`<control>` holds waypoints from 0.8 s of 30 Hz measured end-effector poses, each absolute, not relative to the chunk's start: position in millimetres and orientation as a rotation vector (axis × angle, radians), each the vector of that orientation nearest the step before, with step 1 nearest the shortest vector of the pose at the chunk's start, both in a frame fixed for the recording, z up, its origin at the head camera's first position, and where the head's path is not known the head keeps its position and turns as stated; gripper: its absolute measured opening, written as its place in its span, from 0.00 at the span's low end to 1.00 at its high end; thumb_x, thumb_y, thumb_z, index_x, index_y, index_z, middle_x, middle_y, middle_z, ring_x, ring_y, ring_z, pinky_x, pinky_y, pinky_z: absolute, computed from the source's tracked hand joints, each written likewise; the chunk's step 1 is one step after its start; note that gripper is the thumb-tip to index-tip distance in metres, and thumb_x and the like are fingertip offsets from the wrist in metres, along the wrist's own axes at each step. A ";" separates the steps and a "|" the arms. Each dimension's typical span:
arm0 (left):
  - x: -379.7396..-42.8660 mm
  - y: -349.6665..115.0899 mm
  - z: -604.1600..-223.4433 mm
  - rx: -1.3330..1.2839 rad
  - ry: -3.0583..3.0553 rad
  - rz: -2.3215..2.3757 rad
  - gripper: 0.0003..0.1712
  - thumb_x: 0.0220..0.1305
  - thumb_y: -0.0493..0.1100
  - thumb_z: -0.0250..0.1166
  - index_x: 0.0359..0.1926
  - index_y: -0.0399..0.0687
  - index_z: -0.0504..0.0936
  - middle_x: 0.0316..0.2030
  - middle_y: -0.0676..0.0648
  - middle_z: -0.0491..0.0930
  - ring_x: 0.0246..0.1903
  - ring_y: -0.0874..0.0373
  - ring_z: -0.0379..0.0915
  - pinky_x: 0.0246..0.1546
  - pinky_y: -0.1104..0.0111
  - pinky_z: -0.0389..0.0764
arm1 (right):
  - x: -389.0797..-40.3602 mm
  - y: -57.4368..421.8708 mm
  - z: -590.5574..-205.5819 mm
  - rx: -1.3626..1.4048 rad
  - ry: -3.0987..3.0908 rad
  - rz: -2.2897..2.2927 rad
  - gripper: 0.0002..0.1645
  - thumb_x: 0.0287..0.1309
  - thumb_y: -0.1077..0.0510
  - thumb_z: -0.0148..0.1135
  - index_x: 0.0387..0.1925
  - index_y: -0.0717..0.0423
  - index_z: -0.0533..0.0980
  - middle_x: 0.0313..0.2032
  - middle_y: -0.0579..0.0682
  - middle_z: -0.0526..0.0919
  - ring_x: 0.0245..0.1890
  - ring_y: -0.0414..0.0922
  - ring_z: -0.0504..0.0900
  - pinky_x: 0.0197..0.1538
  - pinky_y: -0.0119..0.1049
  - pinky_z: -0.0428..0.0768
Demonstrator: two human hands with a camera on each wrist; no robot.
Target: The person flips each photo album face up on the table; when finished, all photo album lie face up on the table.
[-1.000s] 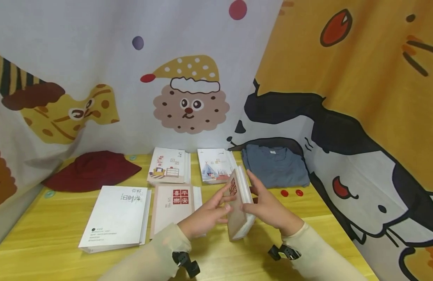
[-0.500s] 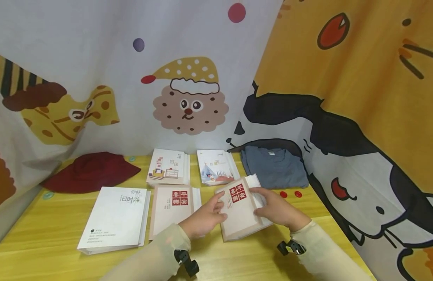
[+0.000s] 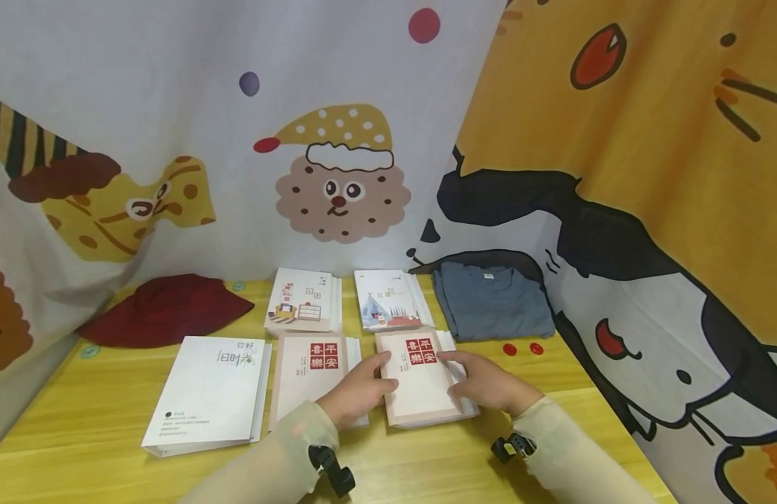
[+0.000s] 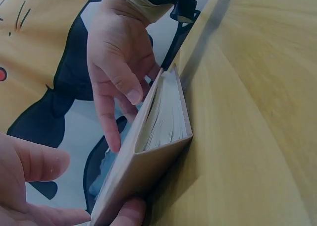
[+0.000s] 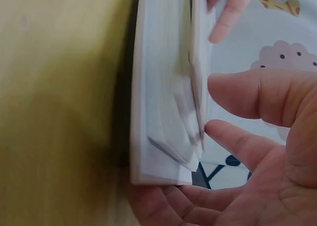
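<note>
A beige-covered book [image 3: 420,393] with red square characters lies face up on the table, right of the middle. My left hand [image 3: 355,390] holds its spine side; in the left wrist view a fingertip is under the spine and the thumb stands off the cover. At the opposite edge, my right hand [image 3: 494,383] holds the book. The right wrist view shows its fingers below the back cover and a fingertip against the front cover, with loose page edges [image 5: 168,102] between the covers. A matching beige book [image 3: 309,392] lies just left, partly behind my left hand.
Farther left lies a larger white book [image 3: 206,392]. Two illustrated white books [image 3: 303,301] stand in the back row between a dark red hat [image 3: 168,308] and a folded blue-grey garment [image 3: 492,301]. Red discs [image 3: 509,349] lie before the garment. A printed curtain [image 3: 338,56] hangs behind.
The book was held upright on edge, then tilted over with its cover showing. Now it lies flat and squared up beside its match, both hands still at its sides.
</note>
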State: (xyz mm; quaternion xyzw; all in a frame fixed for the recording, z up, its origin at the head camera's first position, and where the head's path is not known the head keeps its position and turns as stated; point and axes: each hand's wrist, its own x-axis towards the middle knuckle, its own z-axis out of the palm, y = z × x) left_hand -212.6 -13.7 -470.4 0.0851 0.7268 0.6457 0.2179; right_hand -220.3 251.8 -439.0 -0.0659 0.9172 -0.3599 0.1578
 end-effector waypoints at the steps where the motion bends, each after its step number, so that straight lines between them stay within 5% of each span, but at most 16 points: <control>1: -212.6 -14.0 -469.9 0.229 2.002 1.791 0.42 0.74 0.37 0.61 0.81 0.32 0.53 0.80 0.26 0.50 0.76 0.32 0.57 0.69 0.45 0.74 | -221.0 251.1 -439.8 -0.203 2.622 -1.031 0.39 0.57 0.66 0.73 0.72 0.52 0.76 0.71 0.63 0.74 0.72 0.60 0.71 0.74 0.64 0.66; 4: -212.8 -14.7 -468.8 0.203 1.950 1.818 0.43 0.74 0.36 0.61 0.82 0.32 0.51 0.79 0.24 0.49 0.70 0.33 0.68 0.60 0.49 0.83 | -222.7 248.7 -441.8 -0.214 2.627 -1.032 0.38 0.58 0.63 0.74 0.71 0.53 0.76 0.71 0.63 0.74 0.72 0.60 0.70 0.74 0.64 0.67; 12: -214.2 -16.8 -466.9 0.200 1.904 1.838 0.44 0.74 0.34 0.60 0.82 0.30 0.48 0.77 0.21 0.51 0.59 0.36 0.80 0.54 0.52 0.87 | -228.1 241.8 -445.3 -0.176 2.632 -0.973 0.33 0.59 0.55 0.76 0.67 0.52 0.80 0.68 0.59 0.78 0.67 0.58 0.76 0.71 0.62 0.72; 17: -215.2 -18.0 -465.7 0.221 1.921 1.840 0.44 0.74 0.35 0.60 0.81 0.28 0.49 0.77 0.21 0.51 0.62 0.34 0.77 0.56 0.51 0.86 | -230.4 240.1 -443.5 -0.176 2.634 -0.953 0.35 0.60 0.52 0.77 0.68 0.54 0.78 0.69 0.59 0.77 0.68 0.59 0.75 0.71 0.63 0.72; 24: -205.5 -41.4 -448.4 0.301 2.210 1.701 0.44 0.75 0.47 0.63 0.82 0.35 0.55 0.77 0.28 0.61 0.73 0.30 0.63 0.69 0.39 0.71 | -233.1 246.6 -434.5 -0.215 2.659 -1.066 0.37 0.67 0.49 0.72 0.73 0.56 0.73 0.72 0.64 0.73 0.64 0.65 0.78 0.62 0.61 0.81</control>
